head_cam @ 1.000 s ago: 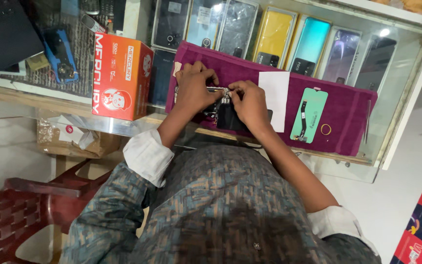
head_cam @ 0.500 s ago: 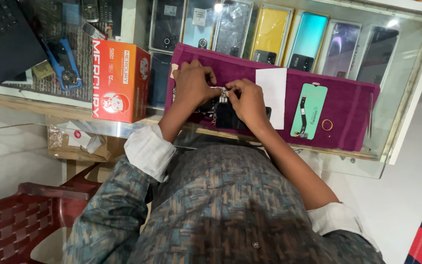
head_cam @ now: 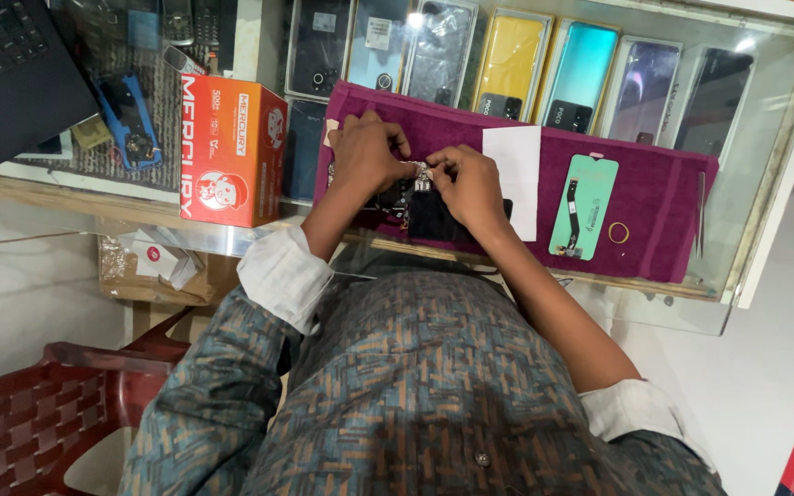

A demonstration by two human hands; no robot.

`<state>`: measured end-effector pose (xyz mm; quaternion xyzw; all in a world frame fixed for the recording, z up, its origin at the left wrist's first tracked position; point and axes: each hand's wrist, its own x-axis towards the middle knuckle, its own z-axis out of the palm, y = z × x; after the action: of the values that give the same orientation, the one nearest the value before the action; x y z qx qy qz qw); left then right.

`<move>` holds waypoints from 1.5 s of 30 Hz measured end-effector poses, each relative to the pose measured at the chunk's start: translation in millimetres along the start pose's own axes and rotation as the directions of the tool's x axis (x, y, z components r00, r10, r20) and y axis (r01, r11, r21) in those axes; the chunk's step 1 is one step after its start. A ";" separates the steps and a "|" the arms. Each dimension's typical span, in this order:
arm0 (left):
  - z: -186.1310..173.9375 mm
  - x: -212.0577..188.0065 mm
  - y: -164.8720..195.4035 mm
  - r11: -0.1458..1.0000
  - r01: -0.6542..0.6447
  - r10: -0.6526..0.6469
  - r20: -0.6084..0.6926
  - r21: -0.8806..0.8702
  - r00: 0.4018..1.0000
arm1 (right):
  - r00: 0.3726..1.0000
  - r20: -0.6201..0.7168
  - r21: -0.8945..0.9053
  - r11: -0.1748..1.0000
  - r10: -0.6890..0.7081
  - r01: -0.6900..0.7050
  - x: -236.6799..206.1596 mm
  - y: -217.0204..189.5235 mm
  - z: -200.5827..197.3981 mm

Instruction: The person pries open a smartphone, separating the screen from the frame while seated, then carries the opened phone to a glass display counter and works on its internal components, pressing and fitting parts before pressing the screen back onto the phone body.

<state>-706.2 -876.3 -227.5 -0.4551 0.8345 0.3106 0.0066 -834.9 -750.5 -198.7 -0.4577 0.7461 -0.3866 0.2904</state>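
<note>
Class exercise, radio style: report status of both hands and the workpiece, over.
Left hand and right hand pinching a small metal part together. Opened phone beneath, on purple cloth. Nothing obstructing.

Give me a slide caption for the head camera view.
Both hands, left hand and right hand, pinch a small metallic part over a purple cloth.

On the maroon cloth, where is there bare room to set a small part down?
The maroon cloth is bare between the green phone back panel and the tweezers, save a small gold ring. Its left end is crowded: left hand and right hand meet over the opened phone, beside the white paper.
</note>
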 end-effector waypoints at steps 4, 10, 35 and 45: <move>-0.5 1.0 3.8 1.000 0.012 -0.012 0.009 0.021 1.000 | 1.000 -0.005 -0.009 1.000 -0.007 0.007 -0.6 0.1 -0.3; -7.0 -1.3 13.7 0.998 0.032 -0.031 -0.006 0.049 0.999 | 0.999 -0.011 -0.009 1.000 -0.030 0.030 0.0 -0.8 1.2; -9.9 -11.2 16.2 0.997 -0.002 0.005 -0.045 0.072 0.999 | 0.998 -0.001 -0.055 0.997 -0.061 0.061 -3.7 -15.1 0.4; -11.2 -10.1 1.5 0.994 -0.100 0.101 -0.012 0.052 0.995 | 0.997 -0.007 -0.044 0.996 -0.076 0.076 -6.6 -18.1 0.8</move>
<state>-698.4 -873.9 -214.8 -0.4143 0.8641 0.2857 -0.0034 -823.3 -749.9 -183.3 -0.4905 0.7375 -0.3830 0.2623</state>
